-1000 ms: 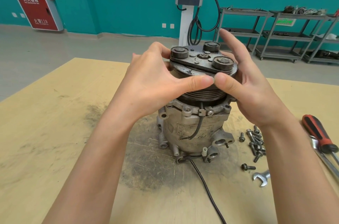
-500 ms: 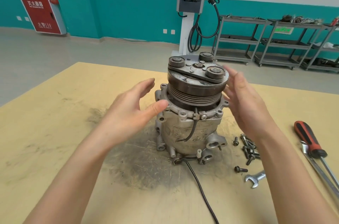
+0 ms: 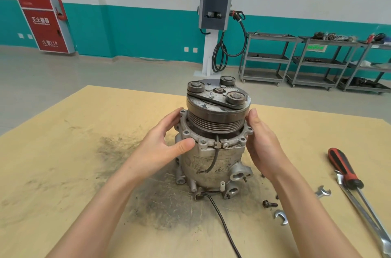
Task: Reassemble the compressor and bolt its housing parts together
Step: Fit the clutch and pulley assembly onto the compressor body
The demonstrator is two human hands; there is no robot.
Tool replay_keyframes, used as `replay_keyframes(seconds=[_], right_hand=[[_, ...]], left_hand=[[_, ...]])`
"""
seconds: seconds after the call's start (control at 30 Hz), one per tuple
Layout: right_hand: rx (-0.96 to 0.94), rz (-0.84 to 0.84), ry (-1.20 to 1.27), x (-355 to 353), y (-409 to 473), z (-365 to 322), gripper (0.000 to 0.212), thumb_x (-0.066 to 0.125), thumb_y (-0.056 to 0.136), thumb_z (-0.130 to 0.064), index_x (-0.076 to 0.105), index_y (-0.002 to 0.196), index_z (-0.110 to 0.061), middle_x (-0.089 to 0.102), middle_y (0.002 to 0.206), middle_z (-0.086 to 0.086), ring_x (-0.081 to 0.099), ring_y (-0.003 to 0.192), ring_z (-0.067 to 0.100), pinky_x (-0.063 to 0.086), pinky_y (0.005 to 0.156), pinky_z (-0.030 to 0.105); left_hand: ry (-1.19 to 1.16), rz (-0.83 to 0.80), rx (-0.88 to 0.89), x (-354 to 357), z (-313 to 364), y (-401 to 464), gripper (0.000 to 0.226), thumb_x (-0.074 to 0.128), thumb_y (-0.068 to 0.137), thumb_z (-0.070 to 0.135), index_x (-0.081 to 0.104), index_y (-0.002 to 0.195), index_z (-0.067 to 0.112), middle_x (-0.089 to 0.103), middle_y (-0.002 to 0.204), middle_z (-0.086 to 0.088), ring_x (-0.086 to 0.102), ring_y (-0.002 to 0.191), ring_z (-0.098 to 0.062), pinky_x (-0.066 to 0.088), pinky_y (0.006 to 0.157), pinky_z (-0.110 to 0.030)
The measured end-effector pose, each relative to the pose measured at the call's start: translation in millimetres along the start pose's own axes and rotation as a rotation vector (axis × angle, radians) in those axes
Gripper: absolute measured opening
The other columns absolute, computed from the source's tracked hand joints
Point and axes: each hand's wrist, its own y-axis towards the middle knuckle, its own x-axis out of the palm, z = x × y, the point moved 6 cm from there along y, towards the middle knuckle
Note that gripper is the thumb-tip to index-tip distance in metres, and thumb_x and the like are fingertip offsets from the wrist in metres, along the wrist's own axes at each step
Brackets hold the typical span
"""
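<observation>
A pale wooden tabletop (image 3: 63, 162) carries a dark, greasy smear around its middle, and behind it lies a grey floor, a teal-and-white wall, a red cabinet (image 3: 40, 8), a grey charging post (image 3: 214, 3) and metal shelf carts (image 3: 317, 61). The compressor (image 3: 213, 137) stands upright on the smear – dull grey housing below, a flange with bolt holes, a grooved pulley and a dark clutch plate with three round bosses on top; a black cable (image 3: 222, 219) trails from its base toward the viewer. The left hand (image 3: 163, 147) cups the flange with spread fingers, thumb against the housing; the right hand (image 3: 262, 143) lies against the other side, fingers mostly straight. To the right lie a bolt (image 3: 269, 203), spanners (image 3: 281, 217) and a red-handled screwdriver (image 3: 343, 170).
</observation>
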Motion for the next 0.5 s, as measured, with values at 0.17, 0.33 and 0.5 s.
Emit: replay_keyframes(seconds=[0.17, 0.33, 0.5], right_hand=[[0.009, 0.04, 0.003, -4.2, 2.2, 3.7, 0.037, 0.041, 0.096, -0.05, 0.068, 0.117, -0.036, 0.067, 0.125, -0.007, 0.059, 0.12, 0.01, 0.04, 0.103, 0.038], [0.001, 0.06, 0.014, -2.2, 2.9, 2.0, 0.039, 0.049, 0.087, -0.057, 0.07, 0.113, -0.037, 0.068, 0.122, -0.006, 0.061, 0.118, 0.01, 0.041, 0.102, 0.037], [-0.022, 0.092, -0.047, -1.9, 3.5, 1.3, 0.031, 0.041, 0.095, -0.05, 0.069, 0.107, -0.051, 0.068, 0.117, -0.019, 0.06, 0.114, -0.001, 0.04, 0.096, 0.028]], left_hand=[[-0.059, 0.036, 0.006, -1.1, -4.9, 1.2, 0.111, 0.075, 0.045, 0.08, 0.043, 0.139, 0.031, 0.05, 0.137, 0.023, 0.041, 0.128, 0.011, 0.033, 0.087, 0.005], [-0.055, 0.062, 0.014, -2.4, -8.6, 2.2, 0.106, 0.076, 0.047, 0.078, 0.044, 0.136, 0.031, 0.052, 0.134, 0.024, 0.043, 0.127, 0.009, 0.034, 0.092, 0.001], [-0.027, 0.06, 0.047, -2.4, -5.7, 2.6, 0.111, 0.075, 0.049, 0.077, 0.042, 0.14, 0.021, 0.051, 0.138, 0.016, 0.043, 0.129, 0.004, 0.035, 0.106, -0.022]])
